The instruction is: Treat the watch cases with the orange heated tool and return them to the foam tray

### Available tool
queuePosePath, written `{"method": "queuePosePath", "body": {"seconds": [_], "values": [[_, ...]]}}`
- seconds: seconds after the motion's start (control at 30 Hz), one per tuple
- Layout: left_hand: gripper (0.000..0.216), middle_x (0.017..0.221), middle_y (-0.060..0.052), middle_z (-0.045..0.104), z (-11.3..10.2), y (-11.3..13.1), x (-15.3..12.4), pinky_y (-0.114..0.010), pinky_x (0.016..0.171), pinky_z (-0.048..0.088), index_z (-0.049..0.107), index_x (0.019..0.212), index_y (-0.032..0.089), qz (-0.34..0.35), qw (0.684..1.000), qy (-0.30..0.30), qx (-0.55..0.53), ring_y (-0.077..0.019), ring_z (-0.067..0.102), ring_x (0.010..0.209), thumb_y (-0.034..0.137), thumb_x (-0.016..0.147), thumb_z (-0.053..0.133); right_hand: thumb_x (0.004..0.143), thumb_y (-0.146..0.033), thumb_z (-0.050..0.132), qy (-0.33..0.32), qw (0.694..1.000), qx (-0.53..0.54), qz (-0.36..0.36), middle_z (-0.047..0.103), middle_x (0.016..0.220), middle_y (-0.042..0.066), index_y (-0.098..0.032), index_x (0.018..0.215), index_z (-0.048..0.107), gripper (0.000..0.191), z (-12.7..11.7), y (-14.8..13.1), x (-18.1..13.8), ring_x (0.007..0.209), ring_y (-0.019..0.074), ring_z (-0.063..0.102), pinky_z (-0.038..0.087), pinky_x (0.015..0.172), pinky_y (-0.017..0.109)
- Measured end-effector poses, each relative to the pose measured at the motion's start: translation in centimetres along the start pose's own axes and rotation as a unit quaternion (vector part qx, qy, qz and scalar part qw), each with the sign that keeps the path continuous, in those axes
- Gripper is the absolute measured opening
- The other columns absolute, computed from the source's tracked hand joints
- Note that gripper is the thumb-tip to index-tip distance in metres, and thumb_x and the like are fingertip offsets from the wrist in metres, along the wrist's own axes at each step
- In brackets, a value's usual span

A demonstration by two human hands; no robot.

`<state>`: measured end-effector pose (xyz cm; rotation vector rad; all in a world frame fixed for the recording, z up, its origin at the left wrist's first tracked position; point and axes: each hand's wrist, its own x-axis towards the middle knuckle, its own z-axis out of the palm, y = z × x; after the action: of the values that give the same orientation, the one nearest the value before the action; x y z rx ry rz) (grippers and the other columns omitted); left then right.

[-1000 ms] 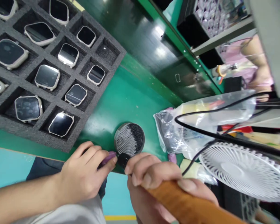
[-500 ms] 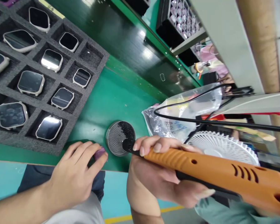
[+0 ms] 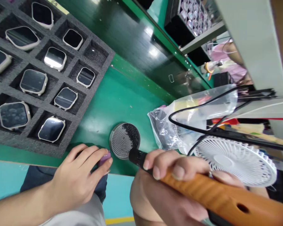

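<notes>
My right hand (image 3: pixel 169 185) is wrapped round an orange electric screwdriver (image 3: pixel 202 191) with a black nose. That nose overlaps the lower right rim of a round metal dish (image 3: pixel 119 141) in my view; whether the tip touches it I cannot tell. Dark small pieces, too small to make out, cover the dish's right side over a dimpled grey surface. At the bench's front edge, left of the dish, my left hand (image 3: pixel 82 175) is closed on a small purple piece (image 3: pixel 105 157). The fingers hide most of that piece.
A grey foam tray (image 3: pixel 77 122) with several watch-shaped pieces in its compartments lies at the left. A clear plastic bag (image 3: pixel 179 113), a black cable (image 3: pixel 202 127) and a white fan (image 3: pixel 235 160) crowd the right side. Behind runs a dark green rail (image 3: pixel 153 53).
The screwdriver's orange body has swung lower at the right and looms larger. Its nose has shifted slightly right and down relative to the dish. My left hand keeps its hold on the purple piece.
</notes>
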<state>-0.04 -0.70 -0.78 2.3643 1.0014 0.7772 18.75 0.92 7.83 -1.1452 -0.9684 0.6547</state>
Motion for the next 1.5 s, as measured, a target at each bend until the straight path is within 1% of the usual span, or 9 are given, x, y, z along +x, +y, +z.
{"method": "queuePosePath", "body": {"seconds": [0.13,0.33,0.47,0.53,0.9,1.1,1.27,1.37,1.5], "values": [[0.034,0.133,-0.007,0.07,0.0,0.0,-0.1,-0.048,0.104,0.04,0.073,0.128,0.023,-0.007,1.0,-0.01,-0.001,-0.0279,0.061,0.117,0.021,0.096,0.06,0.097,-0.044,0.061,0.004,0.996,0.029,-0.087,0.058,0.084,-0.008,-0.024,0.121,0.055,0.032,1.5,0.9,-0.9,0.053,0.0074,0.055,0.047,0.039,0.03],[0.034,0.133,-0.008,0.07,-0.1,0.0,-0.2,-0.048,0.102,0.04,0.073,0.126,0.022,-0.01,1.0,-0.011,-0.004,-0.0285,0.06,0.117,0.02,0.096,0.058,0.087,-0.046,0.078,-0.02,0.999,0.029,-0.041,0.061,0.083,-0.009,-0.027,0.12,0.056,0.044,1.9,1.7,-1.7,0.055,0.0099,0.06,0.052,0.041,0.032],[0.035,0.133,-0.008,0.07,-0.1,0.0,0.0,-0.049,0.102,0.04,0.073,0.126,0.021,-0.007,1.0,-0.008,-0.003,-0.0288,0.06,0.116,0.019,0.096,0.057,0.102,-0.039,0.051,-0.023,0.999,0.023,-0.034,0.061,0.083,-0.007,-0.026,0.121,0.056,0.023,1.3,1.5,-1.9,0.056,0.0119,0.061,0.051,0.042,0.034],[0.035,0.132,-0.008,0.07,-0.1,0.0,-0.1,-0.048,0.102,0.04,0.073,0.127,0.021,-0.008,1.0,-0.008,-0.001,-0.0286,0.06,0.116,0.019,0.096,0.056,0.105,-0.034,0.04,-0.024,0.999,0.016,-0.032,0.061,0.083,-0.006,-0.027,0.122,0.055,0.024,1.0,1.5,-2.0,0.056,0.0128,0.062,0.051,0.043,0.035],[0.032,0.131,-0.007,0.071,0.2,0.0,-0.1,-0.048,0.103,0.042,0.074,0.125,0.022,-0.02,1.0,-0.001,-0.007,-0.0277,0.061,0.117,0.022,0.095,0.062,0.105,-0.045,0.033,-0.061,0.998,-0.006,-0.02,0.054,0.082,-0.003,-0.032,0.127,0.052,0.032,-0.3,1.3,-3.1,0.061,0.0155,0.058,0.051,0.051,0.037],[0.03,0.129,-0.007,0.072,0.0,0.1,0.2,-0.047,0.102,0.042,0.074,0.122,0.021,-0.021,1.0,0.004,-0.012,-0.0269,0.062,0.116,0.022,0.098,0.057,0.103,-0.048,0.033,-0.188,0.982,0.018,0.02,0.048,0.069,-0.002,-0.027,0.101,0.064,0.038,-2.0,2.3,-2.5,0.059,0.0177,0.054,0.053,0.053,0.042],[0.029,0.131,-0.006,0.071,0.1,0.0,0.0,-0.047,0.103,0.041,0.073,0.123,0.021,-0.022,1.0,-0.001,-0.015,-0.027,0.061,0.117,0.024,0.098,0.058,0.095,-0.055,0.055,-0.2,0.978,-0.011,0.054,0.052,0.075,-0.002,-0.032,0.106,0.064,0.026,-2.7,2.2,-2.7,0.067,0.0192,0.057,0.056,0.061,0.044],[0.029,0.132,-0.006,0.071,0.1,-0.1,0.0,-0.047,0.104,0.041,0.072,0.123,0.021,-0.02,1.0,-0.004,-0.014,-0.0269,0.061,0.118,0.025,0.098,0.06,0.087,-0.059,0.068,-0.19,0.978,-0.04,0.077,0.055,0.083,-0.001,-0.033,0.109,0.063,0.035,-2.2,1.7,-1.8,0.078,0.0211,0.061,0.057,0.064,0.044],[0.027,0.13,-0.005,0.072,0.0,0.0,0.1,-0.047,0.103,0.041,0.073,0.121,0.022,-0.015,1.0,-0.002,-0.004,-0.026,0.062,0.117,0.024,0.098,0.06,0.084,-0.062,0.071,-0.16,0.982,-0.045,0.087,0.057,0.088,0.0,-0.033,0.11,0.063,0.04,-1.2,1.1,-0.5,0.084,0.0229,0.064,0.058,0.066,0.045]]}}
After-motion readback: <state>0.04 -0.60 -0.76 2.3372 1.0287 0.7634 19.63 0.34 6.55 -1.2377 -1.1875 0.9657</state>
